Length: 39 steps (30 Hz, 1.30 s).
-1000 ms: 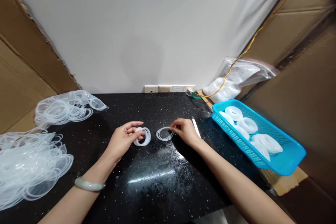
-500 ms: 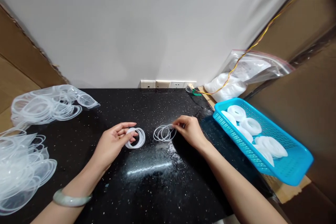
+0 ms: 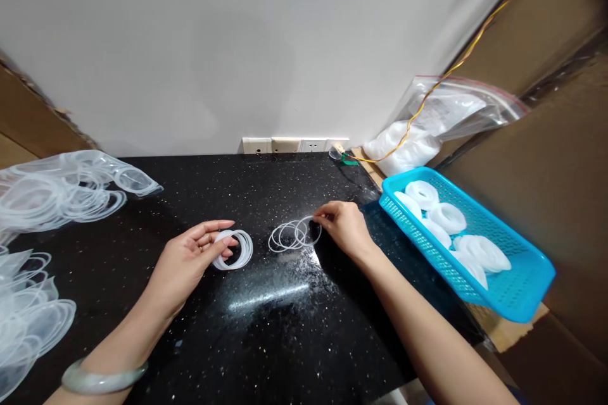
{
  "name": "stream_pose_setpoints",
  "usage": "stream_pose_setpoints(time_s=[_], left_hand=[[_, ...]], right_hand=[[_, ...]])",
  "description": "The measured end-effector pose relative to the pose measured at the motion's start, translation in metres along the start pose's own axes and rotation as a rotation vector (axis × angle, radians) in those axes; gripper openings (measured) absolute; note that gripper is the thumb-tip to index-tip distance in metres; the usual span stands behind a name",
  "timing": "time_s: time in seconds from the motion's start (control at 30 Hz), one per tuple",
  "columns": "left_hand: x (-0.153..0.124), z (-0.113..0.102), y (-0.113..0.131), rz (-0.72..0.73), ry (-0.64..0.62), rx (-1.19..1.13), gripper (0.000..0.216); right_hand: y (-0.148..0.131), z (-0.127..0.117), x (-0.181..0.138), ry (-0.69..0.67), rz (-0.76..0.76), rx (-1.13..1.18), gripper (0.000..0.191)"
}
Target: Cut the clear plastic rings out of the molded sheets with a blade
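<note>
Both hands (image 3: 178, 266) (image 3: 349, 231) hold pale rings (image 3: 246, 248) at a black counter (image 3: 213, 342).

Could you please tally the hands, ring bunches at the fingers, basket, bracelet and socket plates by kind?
Left hand, right hand: 2
Left ring bunch, right ring bunch: 2
Blue basket: 1
Bracelet: 1
Wall socket plates: 4
Total: 10

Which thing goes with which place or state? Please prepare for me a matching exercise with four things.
1. Blue perforated plastic basket
2. Thick bundle of thin whitish rings
3. Few thin whitish rings
4. Pale green, stone-like bangle

A. Loosely overlapping, at the right hand
B. Around the left forearm
C. Holding white coils
D. Held in the left hand

Pairs: 1-C, 2-D, 3-A, 4-B
</note>
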<state>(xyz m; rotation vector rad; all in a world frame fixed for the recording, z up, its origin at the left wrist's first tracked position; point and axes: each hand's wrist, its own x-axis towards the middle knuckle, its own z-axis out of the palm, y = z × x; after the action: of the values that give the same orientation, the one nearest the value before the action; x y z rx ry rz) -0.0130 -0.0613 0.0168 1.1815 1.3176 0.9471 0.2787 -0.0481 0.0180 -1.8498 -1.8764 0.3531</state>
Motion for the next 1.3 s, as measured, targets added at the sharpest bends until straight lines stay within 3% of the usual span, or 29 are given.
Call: stream_pose_setpoints(time_s=[0.13, 0.33, 0.53, 0.9, 1.0, 1.2, 1.3], left_hand=[[0.000, -0.001, 0.000, -0.003, -0.007, -0.001, 0.058], [0.000, -0.002, -0.001, -0.007, 0.008, 0.011, 0.057], [0.000, -0.001, 0.001, -0.005, 0.024, 0.017, 0.059], [0.001, -0.001, 0.000, -0.009, 0.033, 0.030, 0.061], [0.001, -0.001, 0.000, -0.003, 0.028, 0.031, 0.060], [0.000, 0.002, 0.000, -0.008, 0.024, 0.018, 0.056], [0.000, 0.003, 0.001, 0.000, 0.024, -0.001, 0.057]], right_hand=[[0.003, 0.001, 0.003, 0.025, 0.002, 0.006, 0.010], [0.011, 0.002, 0.007, 0.013, 0.027, 0.283, 0.006], [0.014, -0.002, 0.009, 0.107, 0.101, 0.054, 0.011], [0.023, -0.003, 0.015, 0.146, 0.021, 0.100, 0.009], [0.013, 0.000, 0.010, 0.122, -0.081, 0.136, 0.007], [-0.019, 0.019, -0.011, -0.090, -0.532, 0.112, 0.015], [-0.028, 0.025, -0.019, -0.166, -0.616, 0.060, 0.015]])
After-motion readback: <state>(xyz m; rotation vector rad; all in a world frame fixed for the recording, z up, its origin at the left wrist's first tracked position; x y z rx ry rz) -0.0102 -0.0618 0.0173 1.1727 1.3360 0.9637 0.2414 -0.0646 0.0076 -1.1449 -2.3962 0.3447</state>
